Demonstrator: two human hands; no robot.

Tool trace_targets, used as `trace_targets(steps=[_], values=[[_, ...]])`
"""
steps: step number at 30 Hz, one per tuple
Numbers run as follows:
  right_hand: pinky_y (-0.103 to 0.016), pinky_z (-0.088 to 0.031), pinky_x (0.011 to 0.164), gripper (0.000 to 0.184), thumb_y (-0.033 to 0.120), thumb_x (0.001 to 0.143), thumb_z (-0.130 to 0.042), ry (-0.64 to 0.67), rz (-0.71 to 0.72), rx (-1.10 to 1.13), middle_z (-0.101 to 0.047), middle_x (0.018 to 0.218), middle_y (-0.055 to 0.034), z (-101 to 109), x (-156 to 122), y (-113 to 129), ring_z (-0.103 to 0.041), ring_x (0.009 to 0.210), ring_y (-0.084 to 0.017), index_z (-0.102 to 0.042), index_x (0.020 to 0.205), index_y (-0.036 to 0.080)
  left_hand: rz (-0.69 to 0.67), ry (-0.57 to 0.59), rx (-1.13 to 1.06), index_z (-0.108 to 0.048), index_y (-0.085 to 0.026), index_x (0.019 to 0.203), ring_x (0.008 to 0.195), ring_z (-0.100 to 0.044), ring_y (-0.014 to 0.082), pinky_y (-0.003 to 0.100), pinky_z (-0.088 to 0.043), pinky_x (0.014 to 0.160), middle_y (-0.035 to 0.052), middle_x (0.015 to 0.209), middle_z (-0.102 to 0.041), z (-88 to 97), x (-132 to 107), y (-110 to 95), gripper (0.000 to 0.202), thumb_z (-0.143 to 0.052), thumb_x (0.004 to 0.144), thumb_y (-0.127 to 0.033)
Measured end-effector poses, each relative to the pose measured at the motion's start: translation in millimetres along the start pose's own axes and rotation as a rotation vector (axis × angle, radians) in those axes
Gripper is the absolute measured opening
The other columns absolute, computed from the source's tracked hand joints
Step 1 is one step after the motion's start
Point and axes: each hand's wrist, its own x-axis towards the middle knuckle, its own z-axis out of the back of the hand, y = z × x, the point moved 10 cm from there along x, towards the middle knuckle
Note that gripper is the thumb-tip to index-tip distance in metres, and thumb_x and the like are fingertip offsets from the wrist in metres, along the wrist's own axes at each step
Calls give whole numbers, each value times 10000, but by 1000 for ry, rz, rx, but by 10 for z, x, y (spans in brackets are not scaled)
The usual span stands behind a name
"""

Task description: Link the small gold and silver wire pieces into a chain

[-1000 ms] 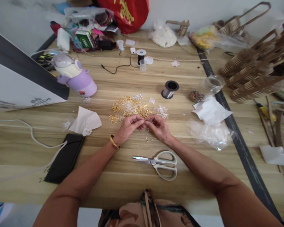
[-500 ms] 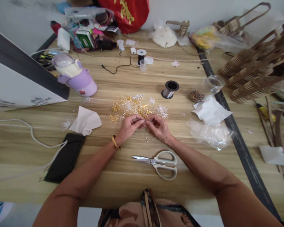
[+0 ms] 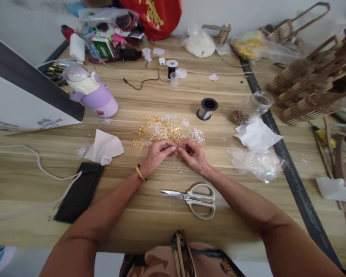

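Note:
My left hand [image 3: 157, 154] and my right hand [image 3: 193, 155] meet fingertip to fingertip at the table's middle, both pinched on a small piece of jewellery. A thin silvery chain [image 3: 182, 167] hangs from the pinch down onto the wood. Just beyond my fingers lies a heap of gold and silver findings [image 3: 161, 130]. A gold bangle [image 3: 140, 173] is on my left wrist. White-handled scissors [image 3: 194, 198] lie closed on the table in front of my right forearm.
A wire spool [image 3: 207, 109], a bead dish [image 3: 240, 116] and a glass jar [image 3: 260, 101] stand at the right. A lilac bottle [image 3: 92, 96], a tissue [image 3: 104, 147], a black phone [image 3: 79, 192] and a white cord [image 3: 40, 165] lie left. Wooden baskets [image 3: 311, 88] are stacked far right.

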Motion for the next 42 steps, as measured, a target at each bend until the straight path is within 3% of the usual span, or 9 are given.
trace_targets(steps=[28, 42], values=[[-226, -371, 481, 201, 355, 858, -595, 9, -38, 29, -588, 640, 0, -14, -18, -47, -478, 529, -89, -605, 826, 157, 8, -55, -13, -661, -126, 758, 609, -587, 117, 246, -468, 603, 16, 642, -643, 51, 5, -5, 227, -736, 711, -335], [-218, -382, 496, 131, 279, 859, -587, 51, -11, 65, -583, 642, 7, -50, -21, -4, -498, 542, -87, -589, 804, 160, 2, -35, -16, -658, -125, 768, 610, -586, 116, 250, -468, 610, 16, 645, -644, 36, 8, -2, 230, -736, 709, -334]])
